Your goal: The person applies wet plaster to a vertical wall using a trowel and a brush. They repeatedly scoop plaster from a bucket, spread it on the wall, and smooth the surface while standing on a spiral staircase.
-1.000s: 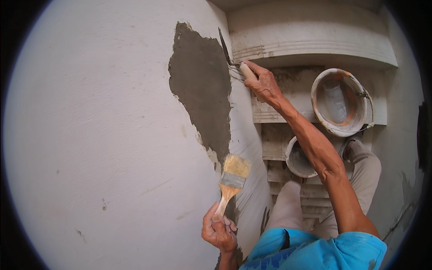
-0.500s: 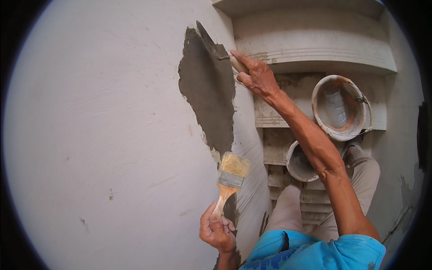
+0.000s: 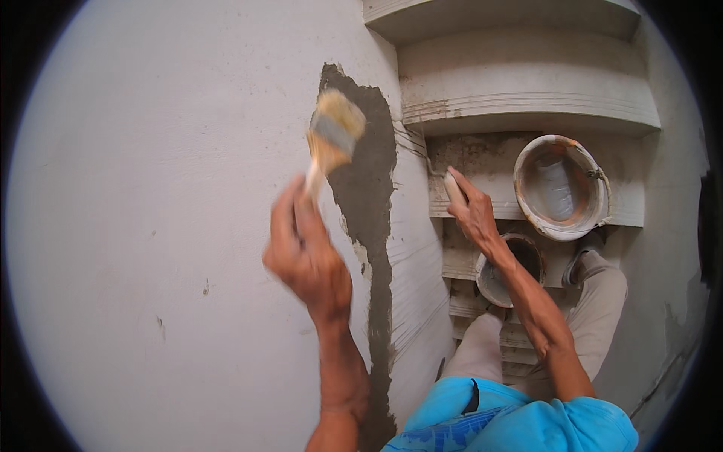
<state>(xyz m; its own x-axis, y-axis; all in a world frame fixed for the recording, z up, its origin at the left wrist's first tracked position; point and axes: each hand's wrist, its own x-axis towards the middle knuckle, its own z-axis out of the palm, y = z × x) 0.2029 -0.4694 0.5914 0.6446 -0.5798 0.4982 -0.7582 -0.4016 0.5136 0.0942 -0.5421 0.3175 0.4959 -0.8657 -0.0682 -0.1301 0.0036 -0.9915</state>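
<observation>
A patch of wet grey mortar [image 3: 370, 173] runs down the white wall, wide at the top and narrowing to a strip below. My left hand [image 3: 310, 260] is closed around the handle of a flat paintbrush [image 3: 331, 139]. Its pale bristles, blurred by motion, are over the upper left part of the patch; whether they touch it I cannot tell. Lower and to the right, my right hand [image 3: 474, 217] grips a trowel [image 3: 455, 188] by its light handle. The trowel's blade is seen nearly edge-on beside the wall and is hard to make out.
Concrete stairs [image 3: 527, 87] rise on the right beside the wall. A whitish bucket [image 3: 521, 197] with a wire handle stands on one step, holding a little pale liquid. Below it, a second bucket [image 3: 483, 280] is partly hidden by my right forearm. My legs are on the lower steps.
My left hand has raised the brush up to the upper part of the patch. My right hand has drawn the trowel off the mortar, down and to the right.
</observation>
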